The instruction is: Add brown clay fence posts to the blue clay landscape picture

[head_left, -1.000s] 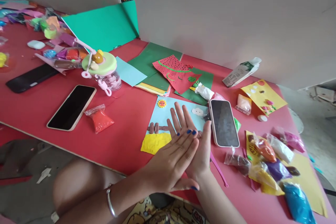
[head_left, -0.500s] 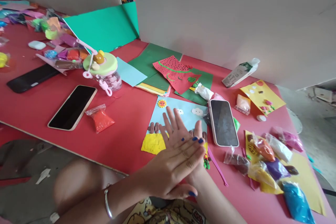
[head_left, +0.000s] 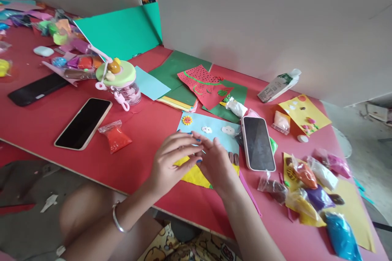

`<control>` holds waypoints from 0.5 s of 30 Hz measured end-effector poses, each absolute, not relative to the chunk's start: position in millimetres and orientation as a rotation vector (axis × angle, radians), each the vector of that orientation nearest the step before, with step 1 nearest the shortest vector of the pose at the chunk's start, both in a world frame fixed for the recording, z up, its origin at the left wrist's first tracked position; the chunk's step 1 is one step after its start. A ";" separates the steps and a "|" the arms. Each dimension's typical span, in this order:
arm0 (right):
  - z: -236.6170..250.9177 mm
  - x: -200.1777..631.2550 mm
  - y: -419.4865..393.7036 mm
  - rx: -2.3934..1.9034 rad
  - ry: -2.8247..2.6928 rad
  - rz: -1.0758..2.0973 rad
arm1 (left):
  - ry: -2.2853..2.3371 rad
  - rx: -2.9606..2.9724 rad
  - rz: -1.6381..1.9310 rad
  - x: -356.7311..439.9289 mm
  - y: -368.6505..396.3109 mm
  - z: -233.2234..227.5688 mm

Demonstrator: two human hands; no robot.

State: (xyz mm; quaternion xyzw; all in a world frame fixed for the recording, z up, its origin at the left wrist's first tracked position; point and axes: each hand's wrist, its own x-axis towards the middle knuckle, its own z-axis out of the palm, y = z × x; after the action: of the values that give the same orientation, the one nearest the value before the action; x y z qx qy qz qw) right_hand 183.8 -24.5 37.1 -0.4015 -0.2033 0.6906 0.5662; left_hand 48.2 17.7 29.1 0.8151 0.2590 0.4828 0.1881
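Note:
My left hand (head_left: 173, 157), with blue nails and a silver bracelet on the wrist, has its fingers bent and drawn together at the tips. Its fingertips meet those of my right hand (head_left: 216, 165), whose fingers are closed too. Anything between them is hidden or too small to make out. Both hands hover over a light blue picture sheet (head_left: 200, 119). On the sheet are a clay sun (head_left: 187, 120), white clay clouds (head_left: 228, 130), brown clay pieces (head_left: 233, 158) and a yellow clay area (head_left: 196, 176) that my hands partly cover.
A phone (head_left: 259, 142) lies right of the sheet, another phone (head_left: 83, 124) to the left beside a red clay bag (head_left: 115, 136). Several clay bags (head_left: 318, 197) fill the right side. A lidded jar (head_left: 122, 81), red watermelon sheet (head_left: 203, 85) and carton (head_left: 280, 85) stand or lie farther back.
My hands were pressed flat together, left over the right palm. Now they have parted, the left has moved left, and the fingers of both are bent and touching at the tips.

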 end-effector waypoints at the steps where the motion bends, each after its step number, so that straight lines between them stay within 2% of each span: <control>1: 36.0 185.4 -24.3 -0.997 -0.600 1.614 | 0.763 2.311 1.365 45.8 20.5 31.0; 5: 35.1 192.7 -23.5 -1.114 -0.947 1.513 | 0.790 2.436 1.348 40.3 27.0 32.7; 15: 35.2 195.4 -23.5 -1.127 -1.048 1.485 | 0.738 2.416 1.303 40.0 26.1 30.8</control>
State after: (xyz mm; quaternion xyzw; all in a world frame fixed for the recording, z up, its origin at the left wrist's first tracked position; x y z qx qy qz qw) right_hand 195.4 -23.5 35.2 -0.4621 -0.4296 0.6089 0.4808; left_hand 40.0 26.1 30.8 0.8405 0.2566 0.4534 0.1490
